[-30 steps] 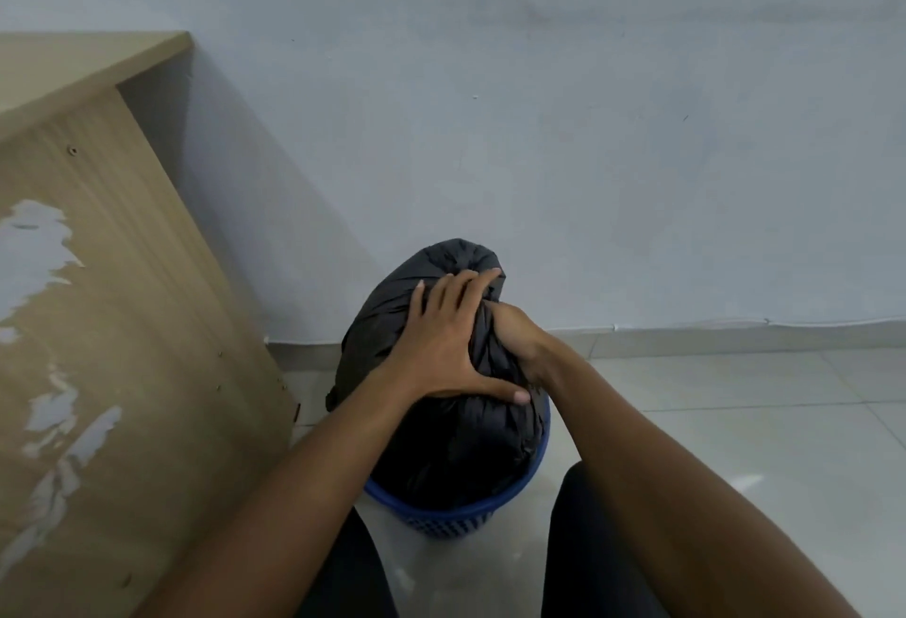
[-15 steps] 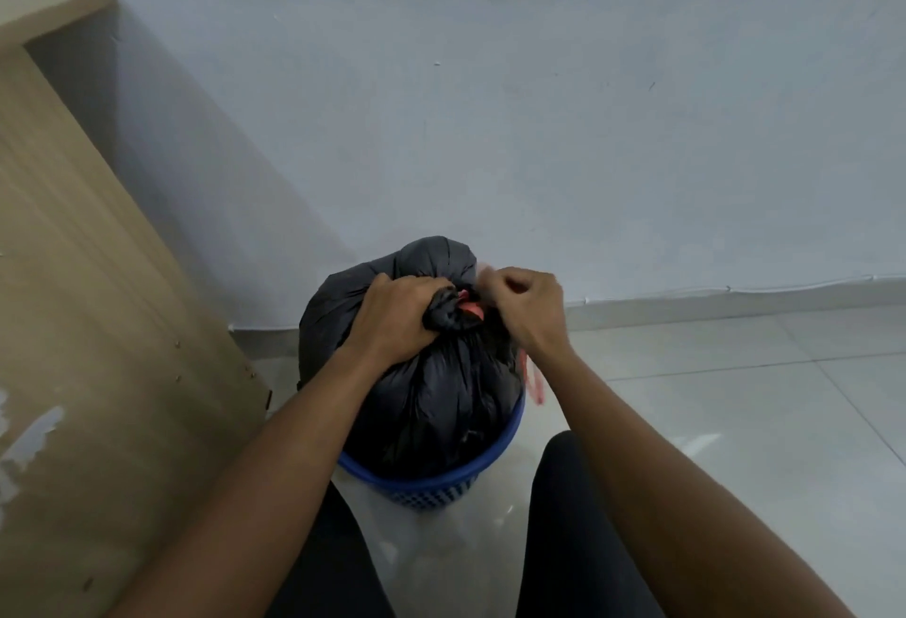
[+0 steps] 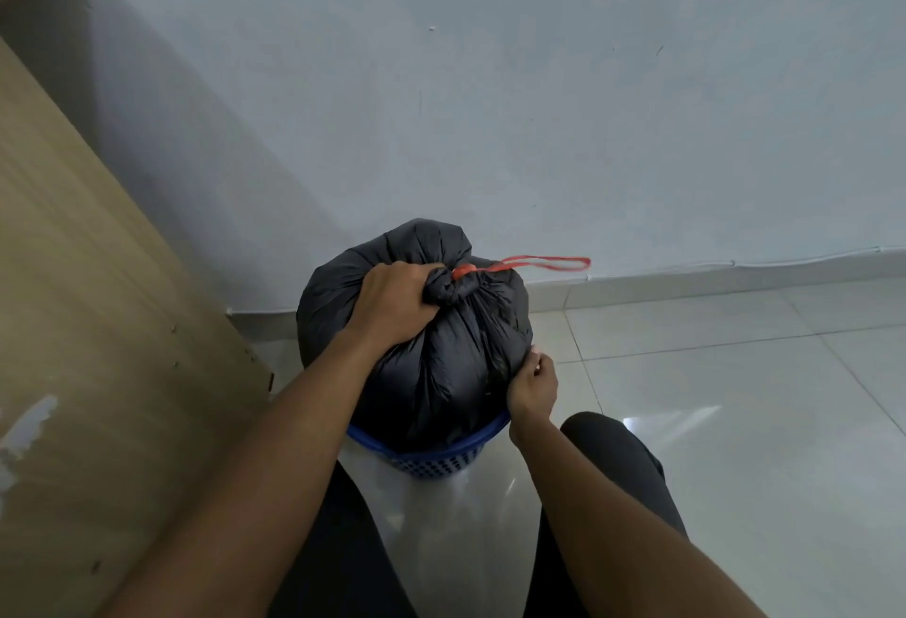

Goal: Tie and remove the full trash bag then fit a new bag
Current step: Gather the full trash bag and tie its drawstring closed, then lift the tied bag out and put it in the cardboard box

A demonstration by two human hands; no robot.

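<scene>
A full black trash bag (image 3: 441,362) bulges out of a blue perforated bin (image 3: 431,458) on the floor in front of me. Its neck is bunched at the top, and a red drawstring loop (image 3: 534,264) sticks out to the right from there. My left hand (image 3: 397,303) grips the gathered neck. My right hand (image 3: 532,389) sits low on the bag's right side near the bin rim, fingers curled and pinching the black plastic.
A wooden cabinet (image 3: 88,303) stands close on the left. The pale wall (image 3: 490,78) rises right behind the bin. Glossy white floor tiles (image 3: 735,421) spread to the right. My dark-trousered knees (image 3: 613,460) flank the bin.
My right hand let go of the red drawstring at the top and dropped to the bag's lower right side. The drawstring loop now sticks out to the right. My left hand still holds the neck.
</scene>
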